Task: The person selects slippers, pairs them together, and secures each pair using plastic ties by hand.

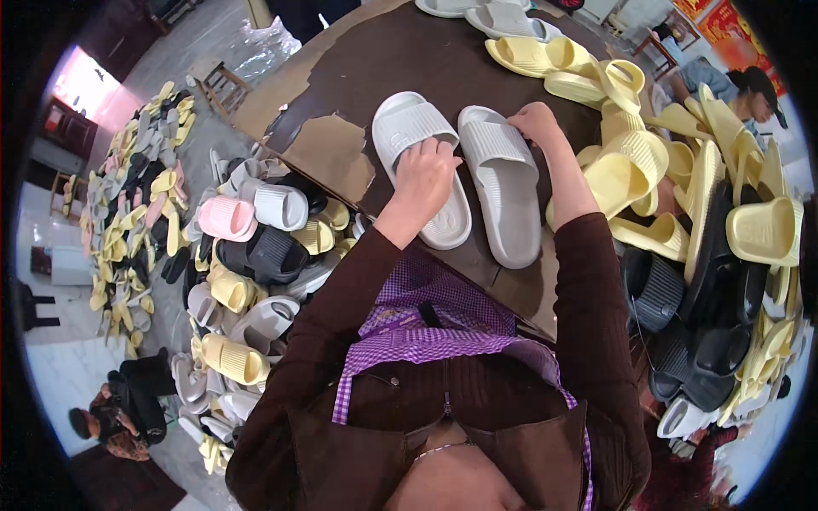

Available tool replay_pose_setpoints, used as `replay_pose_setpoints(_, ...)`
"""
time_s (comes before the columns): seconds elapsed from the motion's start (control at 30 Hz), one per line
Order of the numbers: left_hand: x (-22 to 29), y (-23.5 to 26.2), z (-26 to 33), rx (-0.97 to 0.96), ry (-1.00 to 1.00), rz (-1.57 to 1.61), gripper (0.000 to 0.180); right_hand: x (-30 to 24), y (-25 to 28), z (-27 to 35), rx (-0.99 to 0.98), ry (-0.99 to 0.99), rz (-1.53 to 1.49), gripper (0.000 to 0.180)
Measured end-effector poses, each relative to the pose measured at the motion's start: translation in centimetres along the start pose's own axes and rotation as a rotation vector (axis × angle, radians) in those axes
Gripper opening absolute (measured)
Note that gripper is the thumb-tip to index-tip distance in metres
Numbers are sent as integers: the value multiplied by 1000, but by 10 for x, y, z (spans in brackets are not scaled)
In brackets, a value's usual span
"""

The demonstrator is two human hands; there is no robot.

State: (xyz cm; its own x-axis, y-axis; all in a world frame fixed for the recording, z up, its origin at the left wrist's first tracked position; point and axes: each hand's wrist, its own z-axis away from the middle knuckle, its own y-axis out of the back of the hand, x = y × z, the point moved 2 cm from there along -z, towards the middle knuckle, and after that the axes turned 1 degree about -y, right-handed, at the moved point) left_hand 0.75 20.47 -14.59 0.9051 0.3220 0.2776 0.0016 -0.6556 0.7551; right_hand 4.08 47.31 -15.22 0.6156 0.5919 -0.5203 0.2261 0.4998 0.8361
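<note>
Two light grey slide slippers lie side by side, toes pointing away from me, on a brown-covered table [400,55]. On the left slipper [447,228], my left hand [423,180] has its fingers curled at the rear edge of the ribbed strap; the fingertips are partly hidden there. My right hand [538,126] is closed at the outer edge of the right slipper [514,223], beside its strap. What its fingers pinch is mostly hidden by the hand. Both slippers sit flat, slightly apart.
Yellow slippers [626,175] are heaped at the table's right, above black slippers [716,358]. More grey slippers [511,21] lie at the far edge. A mixed pile with a pink slipper [228,218] stands at my left. A person in a cap [754,89] is at the far right.
</note>
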Motion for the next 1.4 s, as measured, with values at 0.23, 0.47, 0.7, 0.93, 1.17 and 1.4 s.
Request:
replay_pose_setpoints(0.23, -9, -8, 2, 44, -41, 71, 2, 6, -4, 0, 65, 62, -40, 27)
replay_pose_setpoints(0.47, -10, -14, -1, 43, -52, 53, 4, -2, 6, 8, -38, -111, -211, 33)
replay_pose_setpoints(0.7, -8, -13, -4, 3, -64, -14, 4, -2, 20, 17, -66, -231, -246, 38)
replay_pose_setpoints(0.93, -2, -2, -3, 31, -57, 4, 14, -3, 51, 49, 152, 26, -41, 32)
replay_pose_setpoints(1.17, -5, 11, 10, 67, -1, -17, 15, -26, 33, 169, 136, 267, -220, 26)
replay_pose_setpoints(1.4, 3, 15, 16, 89, -26, -75, 13, -32, -17, 190, 215, 397, 15, 23)
